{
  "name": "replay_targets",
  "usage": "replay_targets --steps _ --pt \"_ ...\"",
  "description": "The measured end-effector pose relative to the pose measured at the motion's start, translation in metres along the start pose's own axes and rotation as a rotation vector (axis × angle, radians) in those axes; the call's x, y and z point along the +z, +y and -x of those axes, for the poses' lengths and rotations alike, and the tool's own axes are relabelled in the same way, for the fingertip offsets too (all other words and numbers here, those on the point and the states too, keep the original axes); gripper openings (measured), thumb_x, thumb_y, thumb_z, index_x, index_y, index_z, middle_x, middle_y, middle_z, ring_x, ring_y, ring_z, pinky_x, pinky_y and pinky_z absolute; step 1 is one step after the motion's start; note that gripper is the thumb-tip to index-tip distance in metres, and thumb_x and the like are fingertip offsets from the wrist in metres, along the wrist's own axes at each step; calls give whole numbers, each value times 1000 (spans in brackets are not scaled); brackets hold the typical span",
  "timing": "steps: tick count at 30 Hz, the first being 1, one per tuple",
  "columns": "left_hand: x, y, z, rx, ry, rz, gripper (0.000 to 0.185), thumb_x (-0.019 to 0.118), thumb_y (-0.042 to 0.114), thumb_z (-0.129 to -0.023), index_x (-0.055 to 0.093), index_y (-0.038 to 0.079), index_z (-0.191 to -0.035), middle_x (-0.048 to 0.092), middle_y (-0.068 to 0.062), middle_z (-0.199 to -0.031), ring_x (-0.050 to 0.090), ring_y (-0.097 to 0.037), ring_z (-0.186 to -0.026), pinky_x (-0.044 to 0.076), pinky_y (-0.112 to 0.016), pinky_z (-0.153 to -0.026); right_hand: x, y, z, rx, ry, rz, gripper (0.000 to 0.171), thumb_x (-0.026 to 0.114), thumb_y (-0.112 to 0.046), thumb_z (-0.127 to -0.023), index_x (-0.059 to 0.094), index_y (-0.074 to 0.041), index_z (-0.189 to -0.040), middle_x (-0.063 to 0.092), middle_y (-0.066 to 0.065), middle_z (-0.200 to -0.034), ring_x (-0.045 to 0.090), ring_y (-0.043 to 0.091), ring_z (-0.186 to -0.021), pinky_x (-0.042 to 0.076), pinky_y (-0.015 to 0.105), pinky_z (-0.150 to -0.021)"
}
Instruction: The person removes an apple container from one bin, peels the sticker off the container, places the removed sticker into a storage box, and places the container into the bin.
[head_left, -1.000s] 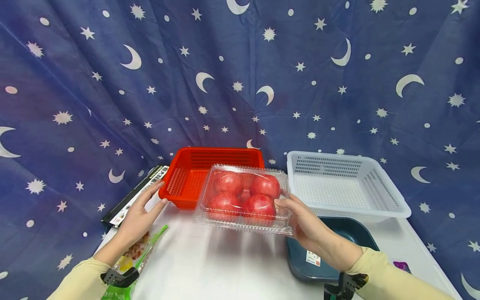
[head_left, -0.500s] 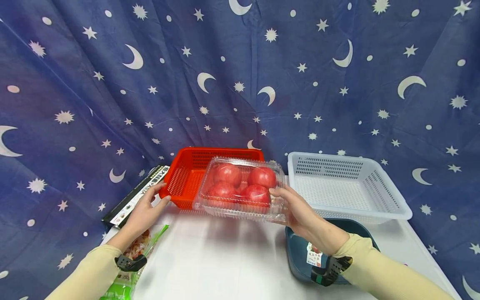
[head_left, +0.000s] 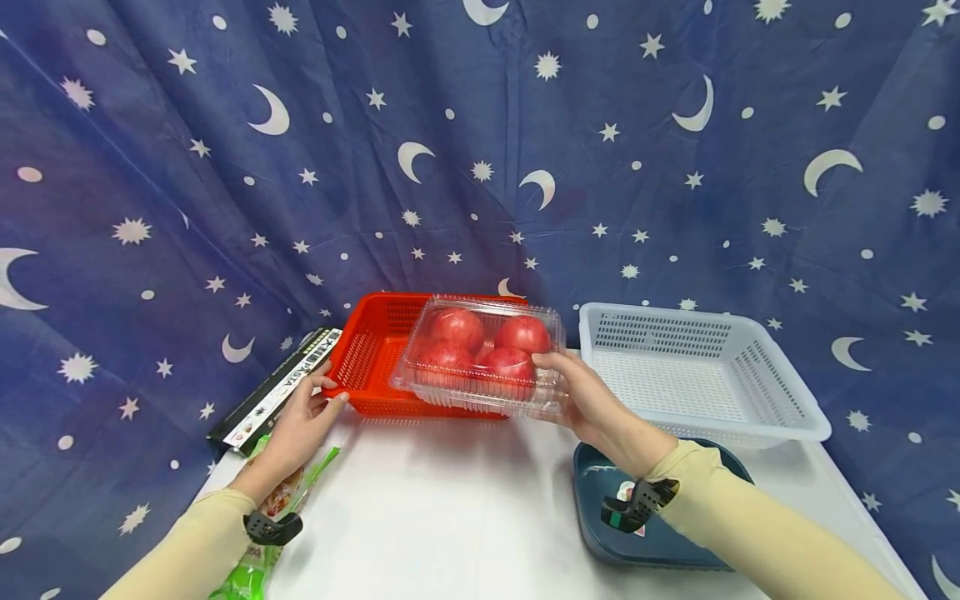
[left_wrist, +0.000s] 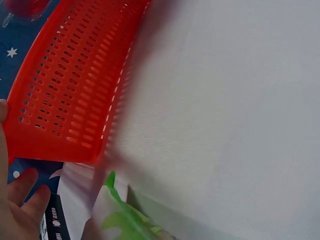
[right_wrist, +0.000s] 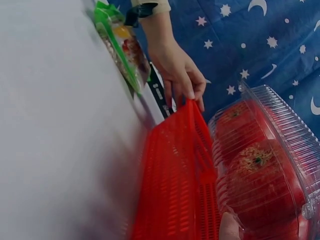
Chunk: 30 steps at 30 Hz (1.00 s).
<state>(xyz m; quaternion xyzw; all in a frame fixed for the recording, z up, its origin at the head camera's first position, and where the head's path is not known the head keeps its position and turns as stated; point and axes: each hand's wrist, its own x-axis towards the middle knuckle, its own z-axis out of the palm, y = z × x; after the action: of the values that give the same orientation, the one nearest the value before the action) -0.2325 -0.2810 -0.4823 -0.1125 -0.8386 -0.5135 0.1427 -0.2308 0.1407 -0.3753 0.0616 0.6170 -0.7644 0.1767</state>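
My right hand [head_left: 603,408] grips the right side of a clear plastic clamshell box [head_left: 558,333] with several round red fruits [head_left: 522,335] in it. The box is lifted and tilted over the front right part of a red plastic basket [head_left: 369,367], hiding some of it. At the basket's left front corner, my left hand [head_left: 300,425] pinches the rim. In the right wrist view the left thumb [right_wrist: 186,86] lies on that rim, with the fingers on its outer side. The left wrist view shows the slotted basket wall [left_wrist: 75,85] close by.
A white basket [head_left: 675,379] stands at the back right, with a dark blue tub [head_left: 652,542] before it. On the left lie a black-and-white pasta box [head_left: 277,392] and a green-edged food bag [head_left: 247,575]. A starry curtain [head_left: 480,125] hangs behind the white table [head_left: 450,517].
The clamshell box has moved away from me and slightly left, further over the red basket. My left hand has come forward and right to the basket's corner and now pinches its rim.
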Motion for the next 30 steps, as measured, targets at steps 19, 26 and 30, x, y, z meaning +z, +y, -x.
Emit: replay_targets --steps 19,26,30 --pt "22 -2 1 -64 82 144 47 69 17 -100 34 -6 -123 15 -16 -167 52 -46 -128 47 -9 -90 24 -15 -45 2 63 22 73 70 -33 -90 37 -25 -156 49 9 -138 50 25 -110 58 28 -74" --pt "23 -3 2 -45 89 88 47 69 20 -100 35 -4 -124 17 -16 -167 50 -43 -131 44 -8 -92 28 -15 -66 27 65 39 80 73 -32 -89 33 -25 -158 49 13 -140 50 31 -118 61 38 -79" --pt "23 -2 2 -50 88 93 47 68 20 -101 35 -4 -125 16 -16 -167 52 -41 -128 45 -8 -91 32 -13 -77 33 77 82 79 75 -33 -87 36 -25 -156 50 14 -138 49 33 -118 60 39 -81"
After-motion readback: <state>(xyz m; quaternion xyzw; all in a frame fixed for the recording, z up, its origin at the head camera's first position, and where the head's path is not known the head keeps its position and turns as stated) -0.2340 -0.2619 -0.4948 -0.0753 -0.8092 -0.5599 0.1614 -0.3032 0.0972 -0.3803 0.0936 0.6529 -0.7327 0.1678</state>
